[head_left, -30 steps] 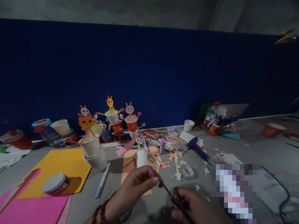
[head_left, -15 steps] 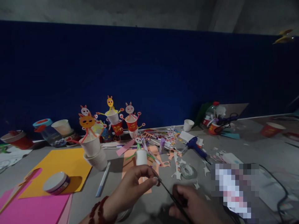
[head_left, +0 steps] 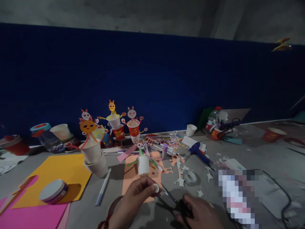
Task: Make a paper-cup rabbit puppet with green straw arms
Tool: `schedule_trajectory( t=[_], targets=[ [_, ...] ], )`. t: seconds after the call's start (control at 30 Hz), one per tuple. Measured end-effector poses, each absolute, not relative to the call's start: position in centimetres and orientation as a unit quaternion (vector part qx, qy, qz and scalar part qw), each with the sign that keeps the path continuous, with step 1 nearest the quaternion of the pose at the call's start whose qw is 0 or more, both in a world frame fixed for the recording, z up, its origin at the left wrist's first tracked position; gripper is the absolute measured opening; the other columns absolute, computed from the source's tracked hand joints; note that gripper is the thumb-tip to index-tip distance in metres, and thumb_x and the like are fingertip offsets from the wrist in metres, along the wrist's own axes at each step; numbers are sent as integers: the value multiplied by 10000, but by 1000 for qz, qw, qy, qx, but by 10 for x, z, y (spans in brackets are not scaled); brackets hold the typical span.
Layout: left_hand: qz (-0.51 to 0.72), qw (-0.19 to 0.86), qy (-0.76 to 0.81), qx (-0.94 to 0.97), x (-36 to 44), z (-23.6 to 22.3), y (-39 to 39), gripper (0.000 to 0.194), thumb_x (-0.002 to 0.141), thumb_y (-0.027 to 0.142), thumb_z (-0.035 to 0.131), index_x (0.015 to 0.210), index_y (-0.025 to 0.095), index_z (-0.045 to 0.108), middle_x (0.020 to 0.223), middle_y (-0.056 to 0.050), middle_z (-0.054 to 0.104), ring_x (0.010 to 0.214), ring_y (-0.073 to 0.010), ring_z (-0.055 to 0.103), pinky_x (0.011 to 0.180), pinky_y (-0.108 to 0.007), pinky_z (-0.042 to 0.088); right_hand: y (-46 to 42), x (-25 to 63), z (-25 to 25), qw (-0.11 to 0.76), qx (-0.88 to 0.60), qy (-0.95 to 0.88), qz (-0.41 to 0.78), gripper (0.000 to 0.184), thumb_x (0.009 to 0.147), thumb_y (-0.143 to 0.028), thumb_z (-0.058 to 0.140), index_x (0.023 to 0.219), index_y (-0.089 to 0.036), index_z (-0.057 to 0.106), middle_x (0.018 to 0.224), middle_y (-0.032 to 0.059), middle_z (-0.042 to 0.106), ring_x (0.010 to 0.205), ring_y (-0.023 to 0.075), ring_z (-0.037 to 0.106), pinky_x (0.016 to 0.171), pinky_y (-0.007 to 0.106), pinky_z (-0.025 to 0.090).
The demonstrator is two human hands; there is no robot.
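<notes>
Pinched between the thumb and fingers of my left hand (head_left: 137,200) is a small round white paper piece (head_left: 156,188). My right hand (head_left: 199,211) grips dark-handled scissors (head_left: 172,197), their blades spread and pointing at the paper piece from its right side. Just beyond my left hand stands a white paper cup figure (head_left: 143,166) with a rabbit face on top and green arms. It rests on an orange paper sheet (head_left: 128,178). A red bead bracelet circles my left wrist.
Several cup figures stand behind, near a stack of white cups (head_left: 99,167). A marker (head_left: 103,187) and a round tub (head_left: 53,190) lie left. A blue glue gun (head_left: 199,152), clear tape roll (head_left: 190,177) and paper scraps lie right. A blue panel (head_left: 152,79) rises at the back.
The scissors' blades have spread apart and pulled slightly away from my left fingers. More of the white paper piece shows now. The view has shifted a little.
</notes>
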State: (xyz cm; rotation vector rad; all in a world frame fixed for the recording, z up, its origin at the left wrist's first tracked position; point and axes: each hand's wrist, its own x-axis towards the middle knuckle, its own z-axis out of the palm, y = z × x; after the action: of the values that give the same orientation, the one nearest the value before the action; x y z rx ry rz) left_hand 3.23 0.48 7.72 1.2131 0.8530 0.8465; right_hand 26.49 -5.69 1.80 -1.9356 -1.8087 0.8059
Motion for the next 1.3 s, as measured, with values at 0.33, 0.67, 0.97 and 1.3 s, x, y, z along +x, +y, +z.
schedule_trajectory(
  t=[0.33,0.67,0.97,1.3],
  targets=[
    [378,679,407,480,27,56,2,296,722,431,808,742,165,681,690,-4,669,694,-160,591,710,-272,447,-46,255,22,31,-684,-712,155,393,670,-136,643,1051,-217,696,1180,114,713,1118,359,622,892,415,469],
    [401,652,436,473,20,39,5,436,613,534,856,695,160,649,586,7,651,573,-123,555,585,-234,411,-30,256,15,76,-655,-725,198,258,628,-134,651,873,-210,678,946,68,738,887,291,676,712,315,416],
    [402,673,438,439,23,39,7,419,575,521,878,639,159,676,539,19,653,551,-115,554,586,-222,428,-27,232,38,311,-572,-664,369,112,827,-323,634,872,-225,664,760,-10,646,708,184,594,627,262,401],
    [404,677,399,469,16,12,11,508,635,589,830,907,167,749,631,-33,746,566,-157,643,601,-263,471,-6,200,17,482,-468,-470,572,333,749,-495,722,715,-196,581,600,-60,532,507,107,470,485,211,372]
  ],
)
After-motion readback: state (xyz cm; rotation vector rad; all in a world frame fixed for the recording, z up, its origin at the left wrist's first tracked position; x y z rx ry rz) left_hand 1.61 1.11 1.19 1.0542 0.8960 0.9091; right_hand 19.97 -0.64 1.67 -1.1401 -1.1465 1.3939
